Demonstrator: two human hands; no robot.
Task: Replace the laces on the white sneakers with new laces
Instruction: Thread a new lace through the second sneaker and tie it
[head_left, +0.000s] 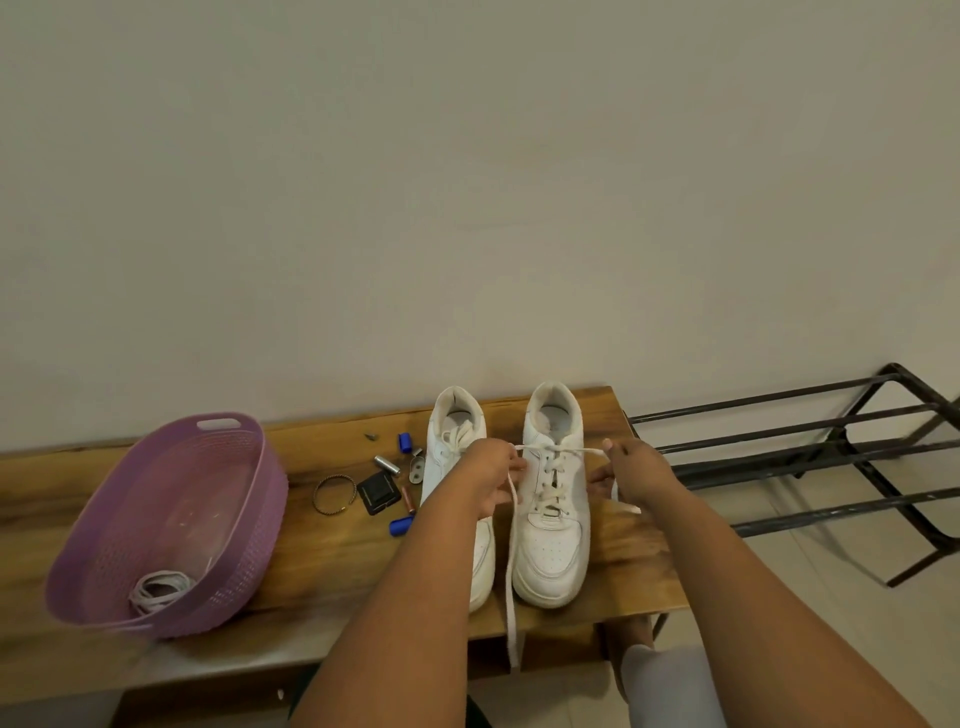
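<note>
Both hands (566, 475) pinching lace (511, 561), basket (104, 545) left, rack (810, 457) right

Two white sneakers (555, 499) stand between and just beyond the two hands, the left hand (491, 475) and the right hand (631, 467). One lace (511, 561) hangs down below the left hand. Left of that hand lie two blue caps (405, 442), one ring (334, 495) and one black square piece (378, 493). Farther left sits one purple basket (249, 561) holding one coiled bundle of laces (158, 587).
</note>
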